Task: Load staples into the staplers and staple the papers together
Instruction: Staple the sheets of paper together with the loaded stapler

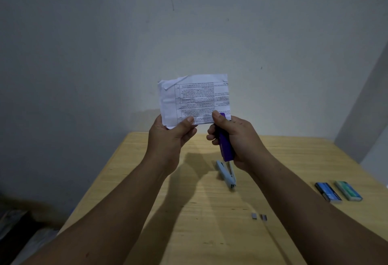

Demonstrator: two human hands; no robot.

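Raised in front of the wall are small printed papers (194,97), text upside down, one top corner folded. My left hand (171,134) pinches their lower left edge between thumb and fingers. My right hand (235,138) grips a purple stapler (225,140), whose front end meets the papers' lower right edge under my thumb. A light blue stapler (226,175) lies on the wooden table (294,159) just below my right hand.
A blue staple box (328,192) and a green staple box (348,190) lie side by side at the table's right. Two short strips of loose staples (259,216) sit near my right forearm. The wall stands close behind the table; dark clutter lies at lower left.
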